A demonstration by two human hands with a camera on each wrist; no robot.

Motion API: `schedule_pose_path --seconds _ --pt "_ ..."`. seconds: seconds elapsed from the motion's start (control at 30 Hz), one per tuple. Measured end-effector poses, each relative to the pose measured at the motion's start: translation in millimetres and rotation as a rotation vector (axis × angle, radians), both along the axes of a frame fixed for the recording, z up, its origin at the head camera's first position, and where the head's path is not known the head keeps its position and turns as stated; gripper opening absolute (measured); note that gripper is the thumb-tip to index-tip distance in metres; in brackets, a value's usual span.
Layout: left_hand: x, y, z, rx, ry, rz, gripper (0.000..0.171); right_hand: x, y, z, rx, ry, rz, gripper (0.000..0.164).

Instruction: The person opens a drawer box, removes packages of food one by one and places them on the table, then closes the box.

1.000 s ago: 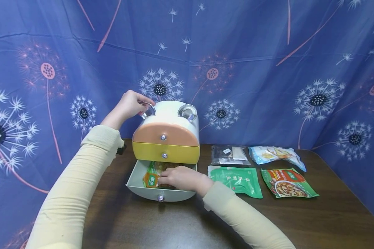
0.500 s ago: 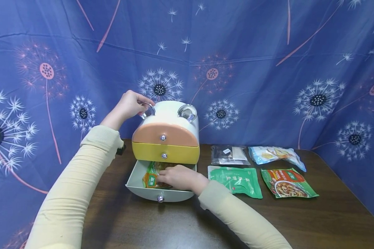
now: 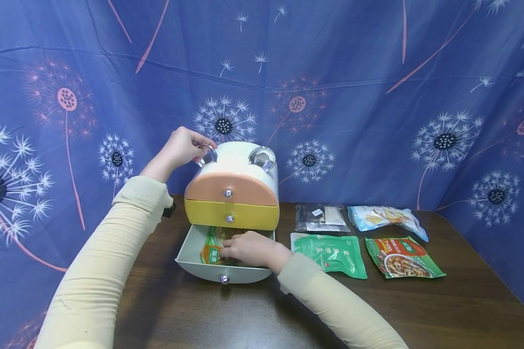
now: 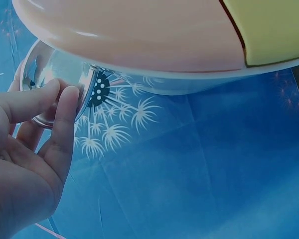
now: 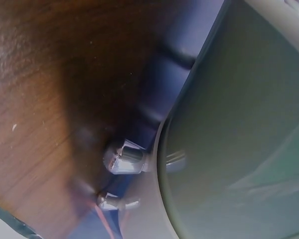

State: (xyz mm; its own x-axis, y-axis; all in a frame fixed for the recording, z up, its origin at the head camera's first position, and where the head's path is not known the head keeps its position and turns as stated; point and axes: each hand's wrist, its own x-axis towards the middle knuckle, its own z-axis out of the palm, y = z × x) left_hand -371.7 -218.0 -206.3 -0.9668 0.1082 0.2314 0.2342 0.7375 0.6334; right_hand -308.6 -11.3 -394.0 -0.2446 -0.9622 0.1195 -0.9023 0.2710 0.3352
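A small drawer cabinet (image 3: 244,154) with a white body stands on the table. Its peach top drawer (image 3: 251,186) and yellow middle drawer (image 3: 253,213) are closed, and the pale green bottom drawer (image 3: 196,267) is pulled out. My left hand (image 3: 181,149) pinches the silver ear-shaped ring (image 4: 60,64) at the cabinet's upper left between thumb and fingers. My right hand (image 3: 253,249) is inside the bottom drawer, over a green and orange food packet (image 3: 211,249). Its fingertips are hidden, so their hold on the packet is unclear; the right wrist view misses this hand.
Right of the cabinet lie a green packet (image 3: 336,253), a clear-and-dark bag (image 3: 319,218), a light blue packet (image 3: 384,218) and a red-green food packet (image 3: 403,258). A second silver ring (image 3: 263,157) sits at the cabinet's upper right. A blue patterned cloth (image 3: 353,121) hangs behind.
My right hand and forearm have shifted slightly left within the drawer. The left hand stays at the silver ring, and the drawers hold their positions.
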Motion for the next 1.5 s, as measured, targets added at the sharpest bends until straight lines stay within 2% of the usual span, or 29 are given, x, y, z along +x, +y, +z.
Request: schedule_pose_path --seconds 0.57,0.8,1.13,1.5 --pt "-1.3 -1 0.1 0.001 0.003 -0.014 0.028 2.9 7 9.2 -0.056 0.045 0.023 0.018" --pt "-1.7 -1 0.0 -0.004 0.018 -0.026 0.029 5.0 9 19.3 -0.051 0.066 -0.003 0.028" --pt "-3.6 -2 0.0 -0.005 0.011 -0.026 0.03 6.3 12 28.4 -0.073 0.101 -0.002 0.028" --pt "-1.7 -1 0.1 0.014 0.013 -0.025 0.031 13.6 14 41.4 -0.133 0.095 -0.017 0.031"
